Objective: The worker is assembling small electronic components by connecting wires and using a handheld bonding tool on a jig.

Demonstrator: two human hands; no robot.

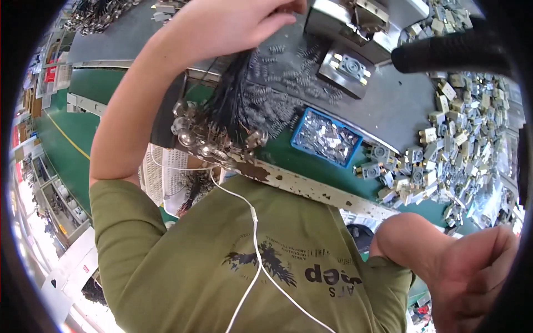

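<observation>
My left arm reaches up across the bench, and my left hand (244, 25) is at the top edge, partly cut off. Its thumb stands apart from the bent fingers, with nothing visible between them. Below it lies a bundle of black wires (227, 91) with round metal ends (202, 145). To its right, a small square part (351, 66) with brass-coloured terminals sits on a metal fixture block (338, 83), under a larger metal machine (347, 25). My right hand (477, 272) is raised at the lower right, fingers curled closed; whatever they hold is hidden.
Loose springs (272, 105) are scattered mid-bench. A blue tray (294, 145) holds small metal pieces near the front edge (322, 191). Many square parts (438, 150) are heaped on the right. A black tube (449, 54) juts in from the right. White earphone cord (254, 219) hangs over my shirt.
</observation>
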